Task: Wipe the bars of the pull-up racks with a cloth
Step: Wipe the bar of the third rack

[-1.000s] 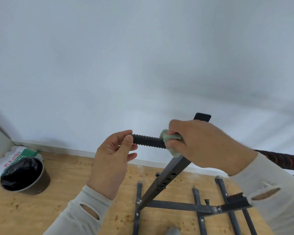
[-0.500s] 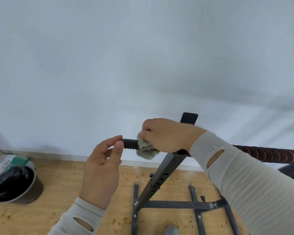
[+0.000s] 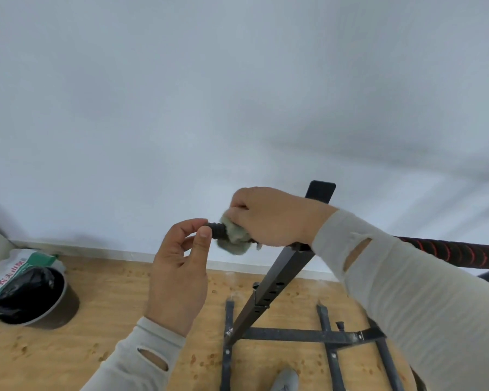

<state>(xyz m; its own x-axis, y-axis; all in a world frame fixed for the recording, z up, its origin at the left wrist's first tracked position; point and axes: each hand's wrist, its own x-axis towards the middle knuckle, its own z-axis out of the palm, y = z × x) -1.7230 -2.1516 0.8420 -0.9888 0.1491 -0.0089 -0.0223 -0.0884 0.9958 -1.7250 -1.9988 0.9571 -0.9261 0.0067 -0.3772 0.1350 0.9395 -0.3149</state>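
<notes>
Head view. Right hand [image 3: 268, 217] fingers curled tight around a grey-green cloth [image 3: 233, 238], clamped onto the ribbed black bar grip [image 3: 217, 231] just left of the rack's black upright post [image 3: 268, 289]. Left hand [image 3: 181, 266] pinches the grip's free end between thumb and forefinger, left of the cloth. A lined bin [image 3: 34, 300] stands on the wooden floor [image 3: 102, 306], well left of the post.

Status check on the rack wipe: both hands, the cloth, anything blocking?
Left hand pinches the black grip's end. Right hand holds the green cloth wrapped on the grip. Nothing blocking; bin sits apart on the floor.
</notes>
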